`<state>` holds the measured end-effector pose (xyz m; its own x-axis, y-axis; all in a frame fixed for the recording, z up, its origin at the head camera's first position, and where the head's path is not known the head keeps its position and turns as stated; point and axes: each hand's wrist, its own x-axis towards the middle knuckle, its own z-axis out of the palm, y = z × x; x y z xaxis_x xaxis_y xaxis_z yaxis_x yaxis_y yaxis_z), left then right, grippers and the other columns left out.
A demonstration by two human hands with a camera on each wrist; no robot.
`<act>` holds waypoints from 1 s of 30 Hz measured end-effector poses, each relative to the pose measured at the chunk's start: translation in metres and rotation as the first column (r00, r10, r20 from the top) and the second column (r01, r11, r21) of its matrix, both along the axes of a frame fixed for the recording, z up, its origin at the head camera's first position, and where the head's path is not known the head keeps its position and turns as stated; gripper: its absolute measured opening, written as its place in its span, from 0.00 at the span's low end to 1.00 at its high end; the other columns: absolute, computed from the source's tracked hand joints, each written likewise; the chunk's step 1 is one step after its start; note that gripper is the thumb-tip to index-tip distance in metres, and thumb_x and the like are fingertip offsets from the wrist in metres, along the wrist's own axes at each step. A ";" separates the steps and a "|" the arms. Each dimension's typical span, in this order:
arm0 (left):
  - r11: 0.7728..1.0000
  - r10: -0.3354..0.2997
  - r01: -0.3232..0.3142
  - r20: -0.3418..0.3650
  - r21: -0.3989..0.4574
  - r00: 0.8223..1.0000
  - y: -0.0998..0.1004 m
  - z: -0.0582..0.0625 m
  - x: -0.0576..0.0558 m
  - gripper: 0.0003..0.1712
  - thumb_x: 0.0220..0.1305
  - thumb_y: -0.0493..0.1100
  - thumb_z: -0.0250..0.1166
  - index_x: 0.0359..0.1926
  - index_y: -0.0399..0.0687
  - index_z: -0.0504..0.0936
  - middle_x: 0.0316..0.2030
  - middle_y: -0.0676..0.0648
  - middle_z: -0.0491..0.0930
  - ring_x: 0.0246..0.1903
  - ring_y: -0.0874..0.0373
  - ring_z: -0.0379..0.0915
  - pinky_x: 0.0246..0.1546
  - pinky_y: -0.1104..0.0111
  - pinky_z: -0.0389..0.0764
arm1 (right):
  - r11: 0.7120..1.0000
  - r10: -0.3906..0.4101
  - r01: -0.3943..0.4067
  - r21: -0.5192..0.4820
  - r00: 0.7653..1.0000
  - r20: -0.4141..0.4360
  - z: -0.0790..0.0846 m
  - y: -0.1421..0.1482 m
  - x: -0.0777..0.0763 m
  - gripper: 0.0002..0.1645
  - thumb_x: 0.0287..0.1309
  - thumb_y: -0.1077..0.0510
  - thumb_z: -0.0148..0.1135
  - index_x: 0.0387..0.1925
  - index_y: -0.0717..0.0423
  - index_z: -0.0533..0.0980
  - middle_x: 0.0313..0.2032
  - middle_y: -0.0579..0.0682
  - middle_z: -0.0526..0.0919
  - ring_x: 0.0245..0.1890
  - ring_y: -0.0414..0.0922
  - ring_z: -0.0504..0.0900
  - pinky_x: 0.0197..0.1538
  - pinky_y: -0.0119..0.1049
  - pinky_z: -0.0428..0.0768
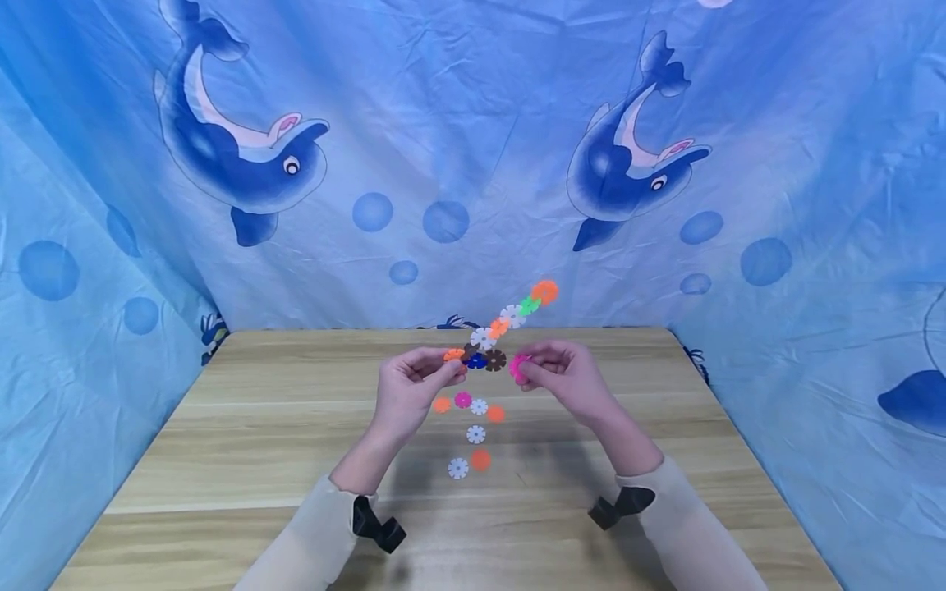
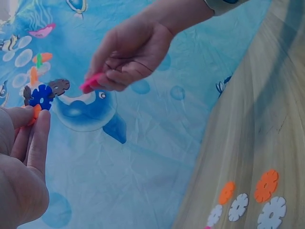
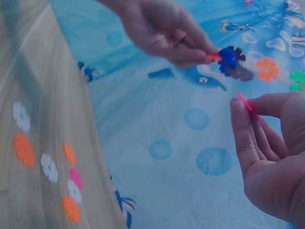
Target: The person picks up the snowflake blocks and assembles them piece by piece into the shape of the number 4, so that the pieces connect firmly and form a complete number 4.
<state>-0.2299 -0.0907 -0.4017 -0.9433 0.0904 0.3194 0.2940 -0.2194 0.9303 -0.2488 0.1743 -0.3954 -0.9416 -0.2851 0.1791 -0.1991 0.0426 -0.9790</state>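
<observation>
My left hand [image 1: 405,396] pinches an orange notched plastic disc [image 1: 453,355] at the lower end of a joined chain of snowflake discs. Next to that orange piece are a blue disc [image 1: 476,361] and two brown ones, one of them a brown disc [image 1: 495,360] that sticks out to the right. From there the chain slants up and right through white, orange, white and green discs [image 1: 529,306] to an orange disc [image 1: 545,291] at the top. Between thumb and fingers, my right hand [image 1: 572,382] holds a loose pink disc [image 3: 248,106], a small gap away from the brown disc.
Several loose discs lie on the wooden table [image 1: 259,460] below my hands: a pink disc [image 1: 462,400], white discs such as this white one [image 1: 458,469], and orange discs such as this orange one [image 1: 480,460]. A blue dolphin-print curtain [image 1: 473,148] surrounds the table's back and sides.
</observation>
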 end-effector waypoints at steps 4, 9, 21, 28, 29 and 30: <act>1.000 0.004 -0.005 -0.005 -0.030 1.000 0.000 -0.004 0.000 0.13 0.67 0.30 0.72 0.49 0.24 0.86 0.36 0.54 0.93 0.35 0.60 0.92 0.45 0.64 0.93 | 0.997 -0.010 0.018 -0.075 0.995 0.097 0.005 -0.003 0.003 0.19 0.68 0.70 0.64 0.57 0.76 0.77 0.39 0.45 0.93 0.35 0.41 0.92 0.44 0.36 0.93; 0.998 0.009 -0.010 -0.021 -0.060 1.000 0.000 -0.008 -0.001 0.12 0.66 0.31 0.73 0.48 0.25 0.87 0.35 0.55 0.93 0.35 0.60 0.92 0.45 0.64 0.93 | 0.986 0.005 0.022 -0.165 0.987 0.159 0.006 -0.006 0.005 0.09 0.70 0.70 0.63 0.44 0.56 0.86 0.37 0.44 0.92 0.32 0.40 0.91 0.40 0.32 0.92; 0.996 0.002 -0.005 -0.030 -0.085 1.000 0.001 -0.013 0.000 0.12 0.66 0.33 0.74 0.48 0.29 0.88 0.37 0.52 0.93 0.36 0.60 0.92 0.44 0.65 0.93 | 0.980 0.022 0.015 -0.199 0.983 0.183 0.003 -0.009 0.006 0.15 0.73 0.68 0.61 0.35 0.46 0.85 0.34 0.43 0.93 0.31 0.39 0.92 0.39 0.30 0.92; 0.994 0.002 -0.008 -0.057 -0.110 0.998 0.001 -0.016 0.000 0.11 0.66 0.35 0.75 0.46 0.31 0.90 0.37 0.47 0.93 0.36 0.60 0.92 0.43 0.65 0.93 | 0.989 -0.023 0.050 -0.138 0.981 0.193 0.001 -0.011 0.008 0.08 0.71 0.68 0.65 0.40 0.55 0.86 0.33 0.44 0.93 0.31 0.40 0.92 0.40 0.32 0.92; 0.993 0.002 -0.010 -0.068 -0.116 0.998 0.001 -0.016 0.000 0.10 0.66 0.35 0.75 0.46 0.31 0.90 0.38 0.45 0.93 0.36 0.60 0.92 0.43 0.65 0.93 | 0.989 -0.025 0.052 -0.135 0.981 0.194 0.001 -0.011 0.008 0.08 0.71 0.68 0.65 0.41 0.54 0.87 0.33 0.45 0.92 0.31 0.40 0.92 0.40 0.32 0.92; 0.993 0.003 -0.012 -0.077 -0.118 0.997 0.001 -0.016 0.001 0.10 0.66 0.35 0.75 0.45 0.31 0.90 0.38 0.43 0.93 0.36 0.60 0.92 0.43 0.65 0.93 | 0.989 -0.025 0.053 -0.135 0.980 0.196 0.001 -0.012 0.008 0.09 0.71 0.68 0.65 0.41 0.53 0.87 0.33 0.45 0.92 0.31 0.40 0.92 0.41 0.32 0.92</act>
